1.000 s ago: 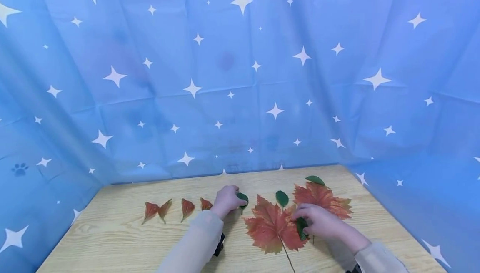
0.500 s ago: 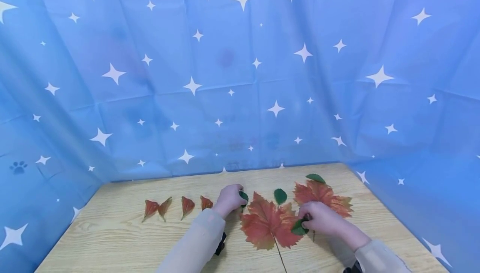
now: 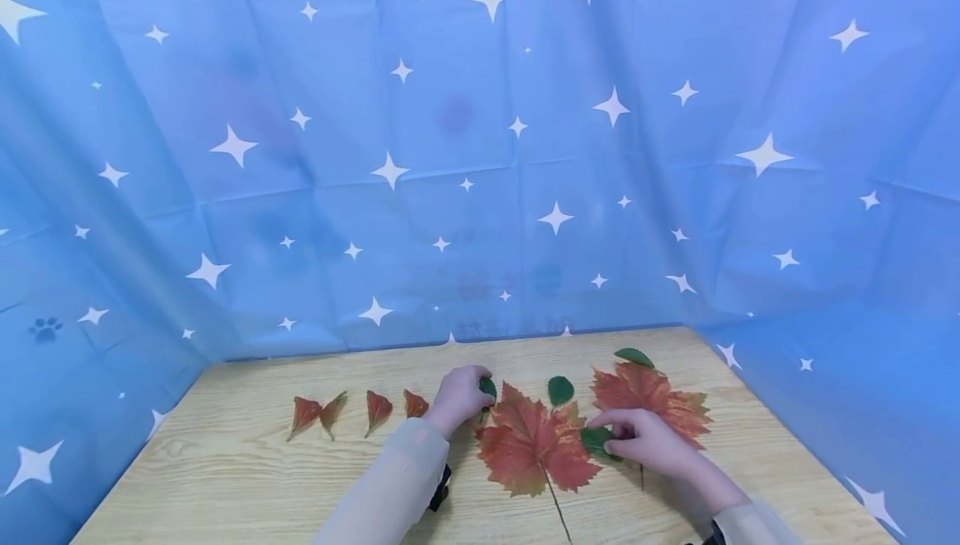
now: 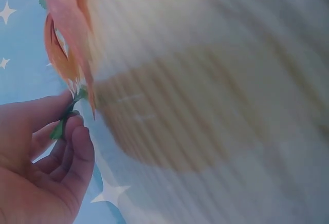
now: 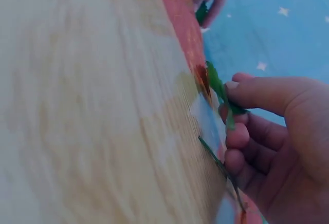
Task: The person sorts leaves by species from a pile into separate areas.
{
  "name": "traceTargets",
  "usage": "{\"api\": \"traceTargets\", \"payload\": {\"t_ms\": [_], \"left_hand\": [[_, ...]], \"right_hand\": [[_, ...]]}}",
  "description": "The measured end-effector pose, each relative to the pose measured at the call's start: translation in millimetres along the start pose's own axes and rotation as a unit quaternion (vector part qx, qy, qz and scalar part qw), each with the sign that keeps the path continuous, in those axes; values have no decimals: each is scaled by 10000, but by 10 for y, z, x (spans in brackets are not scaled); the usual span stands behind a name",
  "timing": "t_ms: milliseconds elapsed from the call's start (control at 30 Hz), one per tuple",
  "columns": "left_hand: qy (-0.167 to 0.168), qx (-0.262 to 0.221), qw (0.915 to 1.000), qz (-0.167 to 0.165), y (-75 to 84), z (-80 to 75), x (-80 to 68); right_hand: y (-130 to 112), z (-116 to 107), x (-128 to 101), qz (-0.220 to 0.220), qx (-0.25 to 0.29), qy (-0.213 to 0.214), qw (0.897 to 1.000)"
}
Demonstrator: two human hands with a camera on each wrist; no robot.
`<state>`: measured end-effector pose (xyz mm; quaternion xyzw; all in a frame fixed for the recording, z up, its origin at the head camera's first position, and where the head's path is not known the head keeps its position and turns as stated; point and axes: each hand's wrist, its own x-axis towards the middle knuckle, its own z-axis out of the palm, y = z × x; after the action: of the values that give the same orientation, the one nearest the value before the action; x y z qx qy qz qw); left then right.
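My left hand [image 3: 462, 396] pinches a small green leaf [image 3: 488, 388] at the upper left edge of a big red maple leaf [image 3: 531, 449] lying on the wooden table [image 3: 247, 478]. The left wrist view shows the same green leaf [image 4: 67, 116] held between thumb and fingers. My right hand [image 3: 641, 438] grips another small green leaf [image 3: 595, 442] at the red leaf's right edge; in the right wrist view this green leaf [image 5: 220, 93] sits under the thumb. A second red maple leaf [image 3: 654, 399] lies behind my right hand.
Several small reddish leaves [image 3: 375, 410] lie in a row left of my left hand. Two loose green leaves [image 3: 560, 390] lie near the maples, one at the far edge [image 3: 633, 357]. Blue star-printed cloth [image 3: 480, 153] walls the table on three sides.
The big red maple leaf has slid left and slightly away. My right hand moved left with its green leaf; my left hand stayed almost in place.
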<state>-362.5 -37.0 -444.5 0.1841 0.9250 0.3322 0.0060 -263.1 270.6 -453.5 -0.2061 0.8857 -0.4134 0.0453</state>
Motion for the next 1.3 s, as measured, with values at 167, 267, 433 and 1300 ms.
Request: {"api": "traceTargets", "payload": {"t_ms": [167, 267, 433, 1300], "left_hand": [[81, -62, 9999, -2, -30, -36, -7], [132, -223, 9997, 27, -23, -67, -23], [251, -502, 9984, 35, 14, -115, -50], [391, -1438, 9875, 518, 49, -224, -276]], "right_hand": [[40, 39, -21, 172, 467, 186, 9986], [67, 58, -26, 243, 554, 254, 9978], [96, 61, -32, 277, 508, 220, 9981], [130, 85, -28, 388, 583, 208, 9973]]}}
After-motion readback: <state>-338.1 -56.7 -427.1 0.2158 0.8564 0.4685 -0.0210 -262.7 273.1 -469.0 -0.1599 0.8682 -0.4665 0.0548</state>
